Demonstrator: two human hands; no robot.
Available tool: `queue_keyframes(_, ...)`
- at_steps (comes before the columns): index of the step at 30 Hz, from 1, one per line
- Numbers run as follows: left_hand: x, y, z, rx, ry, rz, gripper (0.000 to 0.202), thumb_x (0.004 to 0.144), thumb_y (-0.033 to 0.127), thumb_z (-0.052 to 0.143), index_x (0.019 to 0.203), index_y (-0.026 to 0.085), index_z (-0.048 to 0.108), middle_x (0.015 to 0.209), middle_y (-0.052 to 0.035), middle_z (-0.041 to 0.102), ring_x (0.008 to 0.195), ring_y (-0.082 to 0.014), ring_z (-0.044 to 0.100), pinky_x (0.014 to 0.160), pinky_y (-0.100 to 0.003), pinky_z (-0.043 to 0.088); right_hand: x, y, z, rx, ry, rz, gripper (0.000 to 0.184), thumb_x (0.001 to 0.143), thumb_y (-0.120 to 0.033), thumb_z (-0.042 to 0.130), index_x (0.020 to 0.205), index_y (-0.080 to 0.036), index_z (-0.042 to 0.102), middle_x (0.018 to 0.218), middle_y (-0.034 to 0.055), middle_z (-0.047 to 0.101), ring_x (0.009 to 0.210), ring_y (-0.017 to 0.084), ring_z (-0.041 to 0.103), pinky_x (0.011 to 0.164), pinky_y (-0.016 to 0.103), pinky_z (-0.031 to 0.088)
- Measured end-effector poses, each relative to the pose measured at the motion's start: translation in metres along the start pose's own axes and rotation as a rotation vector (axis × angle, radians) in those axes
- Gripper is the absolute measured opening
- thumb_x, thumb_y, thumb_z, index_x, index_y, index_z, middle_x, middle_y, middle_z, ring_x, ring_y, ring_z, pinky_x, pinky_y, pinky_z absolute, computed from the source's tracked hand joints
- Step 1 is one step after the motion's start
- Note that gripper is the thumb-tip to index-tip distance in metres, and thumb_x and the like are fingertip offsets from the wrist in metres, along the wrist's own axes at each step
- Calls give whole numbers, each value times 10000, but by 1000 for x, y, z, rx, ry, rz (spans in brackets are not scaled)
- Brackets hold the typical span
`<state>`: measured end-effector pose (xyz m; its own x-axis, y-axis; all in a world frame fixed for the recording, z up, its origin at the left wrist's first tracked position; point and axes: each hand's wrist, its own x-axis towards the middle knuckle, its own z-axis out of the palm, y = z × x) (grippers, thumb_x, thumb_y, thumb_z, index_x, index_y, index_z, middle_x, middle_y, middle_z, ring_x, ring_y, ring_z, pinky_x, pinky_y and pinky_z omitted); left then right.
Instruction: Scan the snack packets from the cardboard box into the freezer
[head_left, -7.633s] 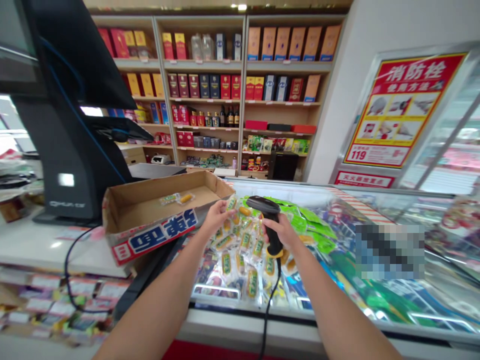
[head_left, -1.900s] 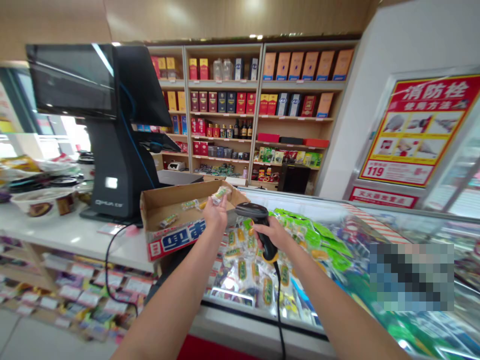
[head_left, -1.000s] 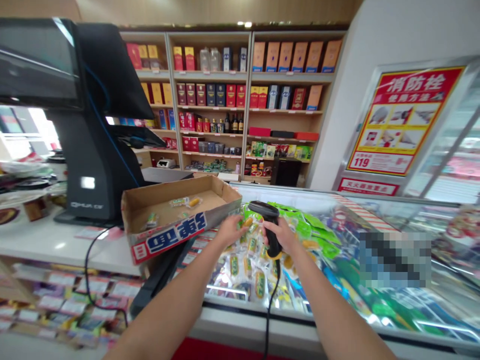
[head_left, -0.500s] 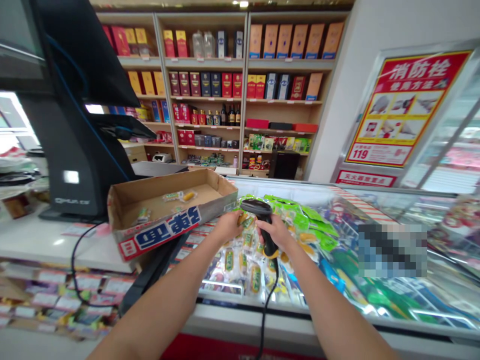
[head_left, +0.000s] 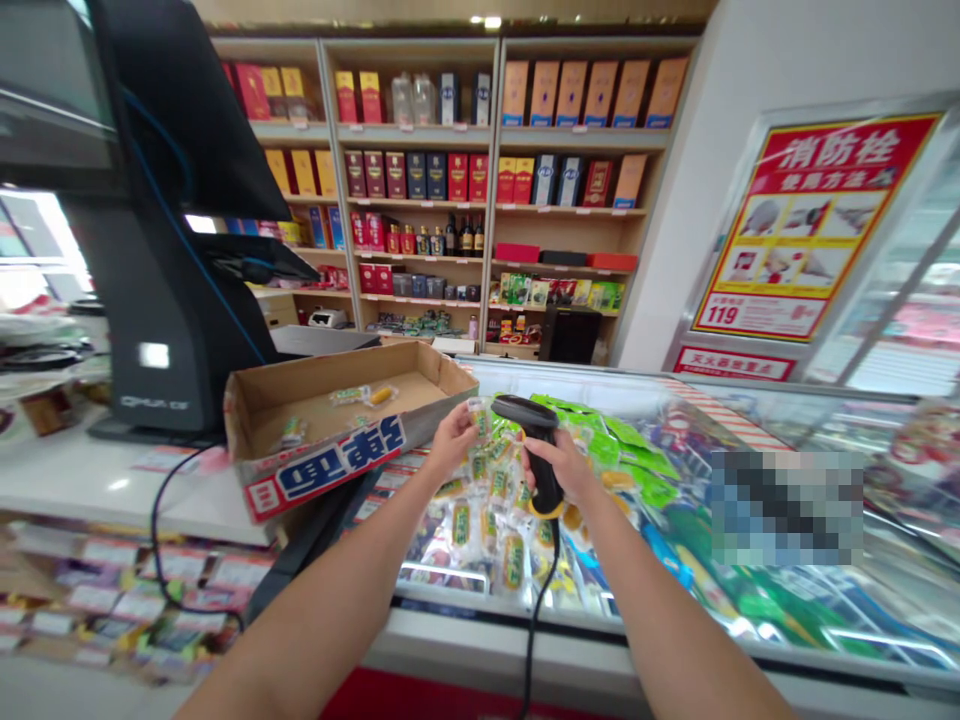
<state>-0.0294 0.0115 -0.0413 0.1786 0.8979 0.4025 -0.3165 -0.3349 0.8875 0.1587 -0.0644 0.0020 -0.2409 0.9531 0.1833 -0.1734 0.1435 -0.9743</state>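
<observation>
My right hand [head_left: 564,464] grips the handle of a black corded barcode scanner [head_left: 529,424], its head turned left. My left hand [head_left: 453,437] pinches a small clear snack packet [head_left: 478,419] with a green and yellow label, held up just in front of the scanner head. Under both hands several more such packets [head_left: 487,520] lie spread on the glass lid of a chest freezer [head_left: 600,620]. To the left an open shallow cardboard box [head_left: 322,470] with blue characters on its side holds a few of the same packets [head_left: 364,396].
A black point-of-sale terminal [head_left: 161,300] stands on the white counter [head_left: 90,490] at left, its cable [head_left: 161,520] hanging over the edge. Green bags [head_left: 607,440] lie on the freezer lid. Wooden shelves [head_left: 487,200] with boxes and bottles fill the back wall. A red fire-hydrant poster [head_left: 806,220] hangs at right.
My left hand dropped a packet over the cardboard box, reached down to the pile on the freezer lid, and has now lifted another packet up to the scanner. My right hand kept the scanner.
</observation>
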Motion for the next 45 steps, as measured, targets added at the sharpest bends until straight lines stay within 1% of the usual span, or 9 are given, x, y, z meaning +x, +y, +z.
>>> queue_keyframes(5, -1, 1, 1, -25, -6, 47, 616, 645, 272, 778, 1224, 172, 594, 964, -62, 726, 838, -176, 672, 714, -264, 538, 0, 3, 1, -113, -27, 13, 275, 682, -410, 679, 622, -163, 575, 505, -5, 565, 371, 125, 541, 367, 236, 435)
queue_keyframes(11, 0, 0, 1, 9, 27, 51, 617, 619, 300, 791, 1203, 172, 639, 1030, -70, 727, 948, -212, 665, 833, -334, 535, 1, 7, -2, -132, -61, 26, 289, 698, -413, 659, 587, -161, 569, 479, -4, 554, 361, 124, 531, 367, 236, 434)
queue_keyframes(22, -2, 3, 2, 73, 18, 43, 727, 645, 324, 758, 1325, 157, 565, 1060, -88, 723, 994, -221, 661, 862, -343, 533, 0, 5, 0, -126, -26, 22, 259, 715, -411, 659, 659, -172, 578, 478, -11, 566, 364, 124, 534, 367, 223, 425)
queue_keyframes(27, -2, 0, -1, 69, 47, 67, 644, 635, 311, 757, 1243, 150, 617, 1043, -86, 728, 1001, -231, 664, 870, -350, 533, 0, 8, 1, -120, -21, 16, 271, 709, -416, 674, 662, -170, 572, 506, -12, 570, 370, 116, 532, 367, 219, 420)
queue_keyframes(30, -4, -2, -3, 74, 82, 55, 620, 603, 319, 774, 1178, 139, 625, 966, -82, 739, 924, -233, 685, 823, -350, 548, 1, 9, 4, -80, 11, -11, 277, 696, -423, 688, 725, -168, 582, 524, -26, 566, 369, 112, 522, 373, 230, 435)
queue_keyframes(34, -3, 10, -1, 52, 171, 21, 591, 626, 336, 756, 1160, 155, 578, 940, -77, 732, 848, -232, 695, 751, -362, 567, 7, -5, 18, -85, 22, -26, 279, 690, -421, 680, 746, -164, 588, 521, -24, 574, 376, 123, 534, 373, 241, 444)
queue_keyframes(37, 4, 36, -4, 7, 332, 120, 511, 712, 336, 693, 1170, 180, 530, 1069, -94, 697, 964, -233, 674, 803, -363, 563, 13, -25, 36, -137, -57, -33, 258, 673, -404, 682, 726, -170, 586, 522, -21, 586, 378, 132, 546, 375, 246, 452)
queue_keyframes(42, 20, 88, -41, 75, 642, 429, 277, 869, 346, 538, 1103, 199, 523, 1129, -87, 637, 1113, -159, 603, 969, -302, 481, 27, -50, 70, -185, -178, -101, 247, 662, -404, 665, 672, -175, 571, 483, -18, 573, 367, 139, 545, 370, 245, 450)
queue_keyframes(45, 22, 101, -64, 198, 743, 485, 323, 865, 382, 565, 1139, 216, 522, 1166, -91, 615, 1125, -154, 591, 966, -285, 480, 34, -52, 83, -177, -213, -114, 246, 663, -402, 670, 691, -175, 580, 495, -15, 587, 366, 141, 547, 369, 246, 449)
